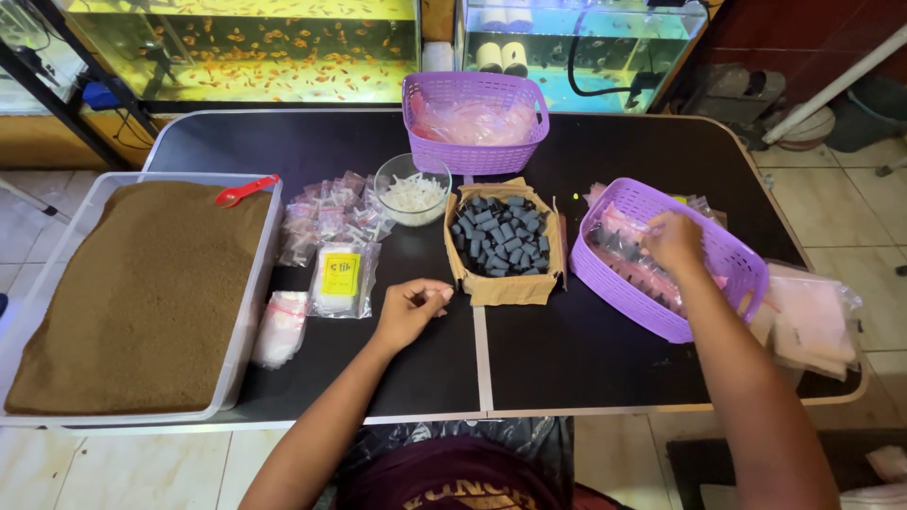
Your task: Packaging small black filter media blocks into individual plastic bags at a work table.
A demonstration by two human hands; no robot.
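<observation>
Both hands are seen over a black table (pixel 586 359). The right hand (pixel 673 242) is lowered into the near purple basket (pixel 737 269), fingers curled down among the small clear packets (pixel 631 253) that lie in it; whether a packet is actually gripped cannot be told. The left hand (pixel 412 308) is held loosely closed just above the tabletop, thumb and fingertips pinched together on something too small to be made out. A cardboard box (pixel 505 283) of dark blocks is set between the two hands, close beside the left one. Bare tabletop is left along the near edge, in front of the box and basket. The left side is taken up by a clear tub (pixel 248 312) of brown granules, whose wall reaches the table's front edge.
</observation>
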